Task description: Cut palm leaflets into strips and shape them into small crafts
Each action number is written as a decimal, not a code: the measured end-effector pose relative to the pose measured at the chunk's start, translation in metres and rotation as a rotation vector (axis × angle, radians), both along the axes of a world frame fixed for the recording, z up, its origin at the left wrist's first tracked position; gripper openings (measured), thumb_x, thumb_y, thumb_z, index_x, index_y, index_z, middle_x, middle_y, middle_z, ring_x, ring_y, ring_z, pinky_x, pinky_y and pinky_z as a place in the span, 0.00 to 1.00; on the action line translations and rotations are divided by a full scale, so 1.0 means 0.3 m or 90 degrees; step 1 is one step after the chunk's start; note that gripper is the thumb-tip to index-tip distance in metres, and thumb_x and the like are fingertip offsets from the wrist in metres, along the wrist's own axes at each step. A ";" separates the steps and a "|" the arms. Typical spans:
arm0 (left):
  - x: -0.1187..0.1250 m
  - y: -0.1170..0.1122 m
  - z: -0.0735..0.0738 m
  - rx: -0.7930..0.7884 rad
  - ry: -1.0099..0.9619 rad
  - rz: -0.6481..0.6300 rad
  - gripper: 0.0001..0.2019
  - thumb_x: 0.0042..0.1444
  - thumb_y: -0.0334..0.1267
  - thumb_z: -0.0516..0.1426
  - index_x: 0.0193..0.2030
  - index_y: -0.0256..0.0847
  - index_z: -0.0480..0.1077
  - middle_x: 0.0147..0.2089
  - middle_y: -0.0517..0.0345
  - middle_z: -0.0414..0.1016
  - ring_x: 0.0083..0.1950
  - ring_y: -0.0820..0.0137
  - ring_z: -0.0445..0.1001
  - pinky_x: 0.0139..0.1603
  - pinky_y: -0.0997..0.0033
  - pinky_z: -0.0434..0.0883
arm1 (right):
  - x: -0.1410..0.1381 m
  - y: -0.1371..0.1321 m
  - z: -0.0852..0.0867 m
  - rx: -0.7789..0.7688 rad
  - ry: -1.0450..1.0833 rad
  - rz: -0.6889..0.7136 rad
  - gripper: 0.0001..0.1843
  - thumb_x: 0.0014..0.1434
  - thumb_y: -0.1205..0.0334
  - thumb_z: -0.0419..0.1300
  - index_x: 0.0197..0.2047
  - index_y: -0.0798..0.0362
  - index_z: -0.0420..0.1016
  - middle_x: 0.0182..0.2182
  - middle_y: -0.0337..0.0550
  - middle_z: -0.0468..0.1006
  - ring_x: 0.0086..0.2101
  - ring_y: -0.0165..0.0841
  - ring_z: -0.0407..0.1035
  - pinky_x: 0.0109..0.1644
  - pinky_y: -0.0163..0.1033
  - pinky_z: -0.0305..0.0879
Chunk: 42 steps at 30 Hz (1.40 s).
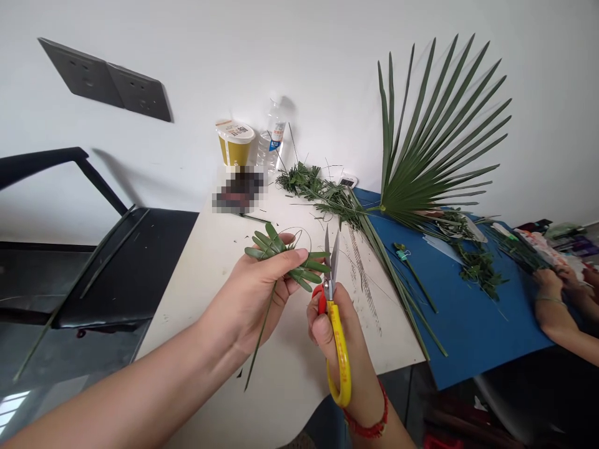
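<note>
Yellow-handled scissors (339,349), blades seemingly parted, in right hand (358,355), fingers wrapped round grip; left hand (253,305), fingers pinching woven palm-leaf piece (276,246).

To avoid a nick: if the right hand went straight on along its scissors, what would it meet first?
Probably the strip ends of the woven palm-leaf piece in the left hand, at the yellow-handled scissors' open blades; depth is unclear.

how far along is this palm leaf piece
Done: the woven palm-leaf piece looks plaited, gripped in the left hand. In hand: the right hand holds open yellow-handled scissors right beside it. Left: its long strands look untrimmed, and a whole palm frond lies on the blue board, apparently unused.
</note>
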State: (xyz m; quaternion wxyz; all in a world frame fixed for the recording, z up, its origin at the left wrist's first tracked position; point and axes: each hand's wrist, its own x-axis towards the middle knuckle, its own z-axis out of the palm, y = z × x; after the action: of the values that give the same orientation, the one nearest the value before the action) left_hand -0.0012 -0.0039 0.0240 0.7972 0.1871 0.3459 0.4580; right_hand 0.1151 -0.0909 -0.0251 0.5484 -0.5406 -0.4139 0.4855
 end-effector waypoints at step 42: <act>0.004 -0.002 -0.001 -0.023 0.001 -0.016 0.16 0.51 0.24 0.64 0.45 0.40 0.69 0.34 0.55 0.80 0.36 0.66 0.81 0.37 0.72 0.76 | 0.008 -0.016 -0.017 -0.006 -0.057 -0.016 0.28 0.57 0.32 0.60 0.35 0.48 0.59 0.25 0.31 0.58 0.21 0.26 0.47 0.23 0.35 0.44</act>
State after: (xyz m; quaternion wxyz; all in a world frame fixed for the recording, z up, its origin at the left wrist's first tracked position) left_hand 0.0001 -0.0045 0.0237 0.8060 0.1771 0.3526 0.4413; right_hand 0.1176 -0.0956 -0.0301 0.5330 -0.5694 -0.4289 0.4557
